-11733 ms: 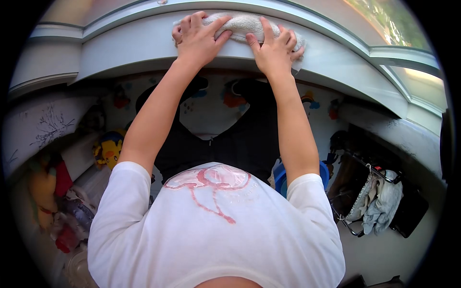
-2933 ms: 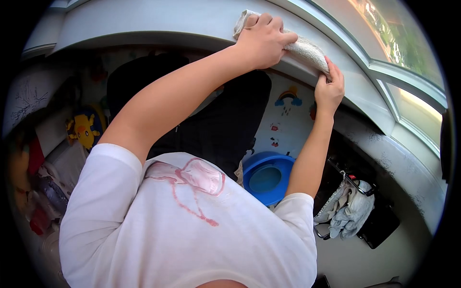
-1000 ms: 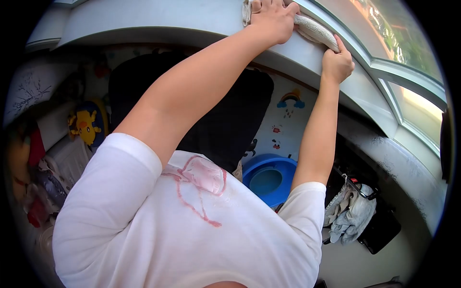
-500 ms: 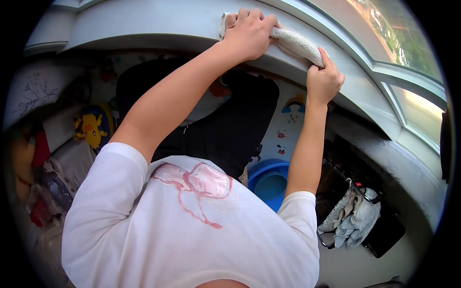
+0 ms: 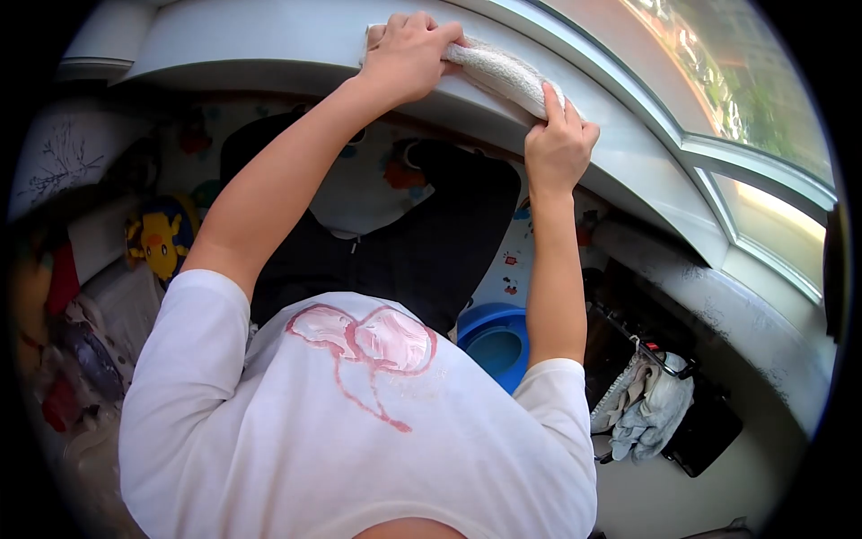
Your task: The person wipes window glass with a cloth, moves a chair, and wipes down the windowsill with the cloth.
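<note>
A folded white towel [image 5: 503, 74] lies along the white window sill [image 5: 242, 38], its long side roughly parallel to the window frame. My left hand [image 5: 409, 56] is closed on the towel's left part, fingers bent over it near the left end. At the towel's right end, my right hand [image 5: 560, 142] grips it, with fingers on top and the thumb side toward the sill's front edge. Between the two hands the middle of the towel shows, thick and slightly curved.
The window [image 5: 736, 81] rises behind the sill. Below stands a blue basin [image 5: 496, 346] beside my dark-clothed legs. Grey cloths [image 5: 654, 409] hang on a dark metal frame at the right. A yellow plush toy [image 5: 160, 241] and assorted bags are at the left.
Over the last second both hands and the towel have shifted left along the sill, and slightly down in the view. Both hands keep hold of the towel.
</note>
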`<action>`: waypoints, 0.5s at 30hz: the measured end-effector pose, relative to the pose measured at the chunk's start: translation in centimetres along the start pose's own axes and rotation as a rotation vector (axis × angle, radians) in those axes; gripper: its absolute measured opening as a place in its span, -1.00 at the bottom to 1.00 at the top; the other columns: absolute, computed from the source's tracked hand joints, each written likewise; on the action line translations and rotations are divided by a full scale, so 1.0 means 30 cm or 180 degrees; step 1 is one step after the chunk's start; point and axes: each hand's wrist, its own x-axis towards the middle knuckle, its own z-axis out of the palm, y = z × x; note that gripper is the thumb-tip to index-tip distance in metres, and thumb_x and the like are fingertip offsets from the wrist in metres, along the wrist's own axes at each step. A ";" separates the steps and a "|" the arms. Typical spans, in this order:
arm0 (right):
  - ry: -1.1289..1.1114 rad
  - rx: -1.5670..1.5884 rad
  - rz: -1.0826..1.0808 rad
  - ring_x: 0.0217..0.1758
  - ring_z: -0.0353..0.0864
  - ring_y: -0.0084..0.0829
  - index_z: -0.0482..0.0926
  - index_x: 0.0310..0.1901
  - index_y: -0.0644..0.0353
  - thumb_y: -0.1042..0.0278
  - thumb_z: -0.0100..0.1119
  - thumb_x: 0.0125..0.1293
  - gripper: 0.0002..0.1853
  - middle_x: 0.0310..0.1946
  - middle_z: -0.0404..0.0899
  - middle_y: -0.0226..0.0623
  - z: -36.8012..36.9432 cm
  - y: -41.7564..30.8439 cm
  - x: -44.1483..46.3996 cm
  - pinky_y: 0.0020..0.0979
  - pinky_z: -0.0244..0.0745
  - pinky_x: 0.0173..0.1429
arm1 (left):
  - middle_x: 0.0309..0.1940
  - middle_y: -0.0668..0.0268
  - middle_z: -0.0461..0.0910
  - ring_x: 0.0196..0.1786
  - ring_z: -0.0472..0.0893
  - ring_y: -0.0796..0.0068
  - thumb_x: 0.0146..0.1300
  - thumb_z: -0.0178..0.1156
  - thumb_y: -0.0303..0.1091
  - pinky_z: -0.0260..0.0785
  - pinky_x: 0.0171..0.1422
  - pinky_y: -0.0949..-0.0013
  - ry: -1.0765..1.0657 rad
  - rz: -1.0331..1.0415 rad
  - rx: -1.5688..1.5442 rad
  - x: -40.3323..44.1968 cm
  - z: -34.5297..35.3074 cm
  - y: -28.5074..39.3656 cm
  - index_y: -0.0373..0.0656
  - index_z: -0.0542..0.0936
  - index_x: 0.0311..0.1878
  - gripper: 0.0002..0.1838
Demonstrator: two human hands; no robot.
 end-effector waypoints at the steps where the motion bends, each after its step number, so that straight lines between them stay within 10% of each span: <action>1: 0.0053 0.0013 -0.0017 -0.18 0.47 -0.20 0.77 0.08 -0.21 0.61 0.17 0.12 -0.47 -0.03 0.77 -0.39 0.002 -0.031 0.002 -0.30 0.62 -0.04 | 0.12 0.33 0.53 0.26 0.44 0.16 0.36 0.29 -0.02 0.16 0.37 -0.07 0.0047 0.0012 0.0000 -0.016 -0.007 -0.019 0.40 0.58 0.21 -0.64; 15: -0.0154 0.0080 0.0070 -0.03 0.51 -0.09 0.73 0.15 -0.18 0.49 0.16 0.19 -0.50 0.06 0.72 -0.25 0.101 -0.154 0.173 -0.19 0.64 0.02 | -0.03 0.09 0.49 0.13 0.46 -0.07 0.27 0.26 -0.21 0.27 0.25 -0.17 0.0644 -0.0535 -0.0366 0.082 -0.095 -0.094 0.14 0.61 0.05 -0.72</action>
